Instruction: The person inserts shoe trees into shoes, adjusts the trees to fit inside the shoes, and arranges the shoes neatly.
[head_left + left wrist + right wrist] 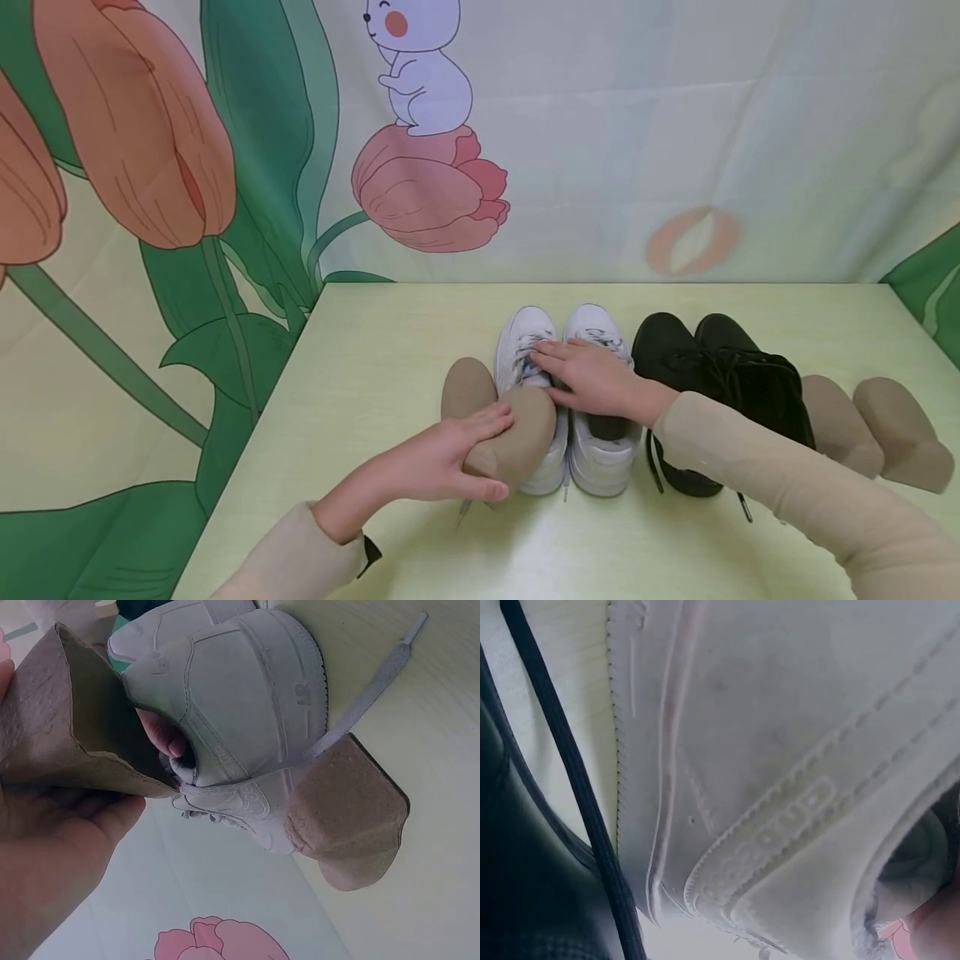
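Note:
My left hand (457, 454) grips a brown molded-pulp shoe insert (521, 433), fingers over its top and thumb at its lower side. The insert is held over the opening of the left white sneaker (527, 325), and its hollow side shows in the left wrist view. My right hand (596, 379) reaches across the right white sneaker (606, 467) and pinches the left sneaker at its tongue, with fingers on the laces and the thumb inside the collar. A second brown insert (467, 387) lies against the left sneaker's outer side.
A pair of black shoes (663, 342) stands right of the white pair, partly behind my right sleeve (757, 442). Two more brown inserts (900, 425) lie at the far right of the pale table (390, 333). A printed cloth (585, 167) hangs behind the table's back edge.

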`<state>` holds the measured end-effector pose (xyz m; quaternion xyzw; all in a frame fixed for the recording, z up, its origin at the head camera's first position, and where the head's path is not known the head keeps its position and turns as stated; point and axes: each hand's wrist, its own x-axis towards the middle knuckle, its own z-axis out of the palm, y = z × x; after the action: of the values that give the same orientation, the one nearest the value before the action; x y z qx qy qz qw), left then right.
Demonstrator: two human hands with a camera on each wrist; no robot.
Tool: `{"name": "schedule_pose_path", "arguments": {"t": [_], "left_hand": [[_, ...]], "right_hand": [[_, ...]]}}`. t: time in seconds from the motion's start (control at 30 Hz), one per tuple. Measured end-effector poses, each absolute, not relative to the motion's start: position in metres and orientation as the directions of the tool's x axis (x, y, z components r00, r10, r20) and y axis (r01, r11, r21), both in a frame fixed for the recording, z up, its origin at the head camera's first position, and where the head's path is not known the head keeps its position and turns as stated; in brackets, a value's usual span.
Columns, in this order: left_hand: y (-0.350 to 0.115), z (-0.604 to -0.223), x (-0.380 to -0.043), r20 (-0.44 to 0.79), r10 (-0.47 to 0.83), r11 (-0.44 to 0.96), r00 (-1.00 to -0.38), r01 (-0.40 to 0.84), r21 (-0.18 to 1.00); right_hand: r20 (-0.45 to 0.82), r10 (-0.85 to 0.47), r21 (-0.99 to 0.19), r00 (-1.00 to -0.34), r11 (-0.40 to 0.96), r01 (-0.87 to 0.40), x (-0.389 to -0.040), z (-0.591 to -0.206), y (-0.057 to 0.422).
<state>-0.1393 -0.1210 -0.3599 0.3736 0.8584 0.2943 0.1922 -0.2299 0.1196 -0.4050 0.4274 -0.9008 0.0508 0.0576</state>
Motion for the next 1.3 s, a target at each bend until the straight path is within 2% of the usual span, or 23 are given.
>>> {"name": "schedule_pose_path", "arguments": {"t": [0.23, 0.6, 0.93, 1.1, 1.3], "left_hand": [[-0.119, -0.362, -0.141, -0.108, 0.761, 0.541, -0.640, 0.534, 0.650], [-0.111, -0.363, -0.142, -0.110, 0.772, 0.535, -0.627, 0.546, 0.645], [-0.104, -0.368, -0.148, -0.131, 0.774, 0.551, -0.619, 0.557, 0.622], [-0.101, -0.371, -0.149, -0.120, 0.749, 0.563, -0.652, 0.529, 0.635], [-0.095, -0.374, -0.145, -0.054, 0.668, 0.604, -0.742, 0.498, 0.622]], "right_hand": [[0.242, -0.781, -0.046, -0.575, 0.583, -0.811, -0.232, -0.406, 0.121], [0.164, -0.764, -0.058, -0.624, 0.624, -0.779, -0.235, -0.399, 0.117], [0.211, -0.767, -0.037, -0.606, 0.613, -0.789, -0.237, -0.398, 0.114], [0.218, -0.764, -0.042, -0.608, 0.615, -0.788, -0.237, -0.400, 0.114], [0.229, -0.756, -0.075, -0.613, 0.614, -0.786, -0.237, -0.401, 0.115]]}}
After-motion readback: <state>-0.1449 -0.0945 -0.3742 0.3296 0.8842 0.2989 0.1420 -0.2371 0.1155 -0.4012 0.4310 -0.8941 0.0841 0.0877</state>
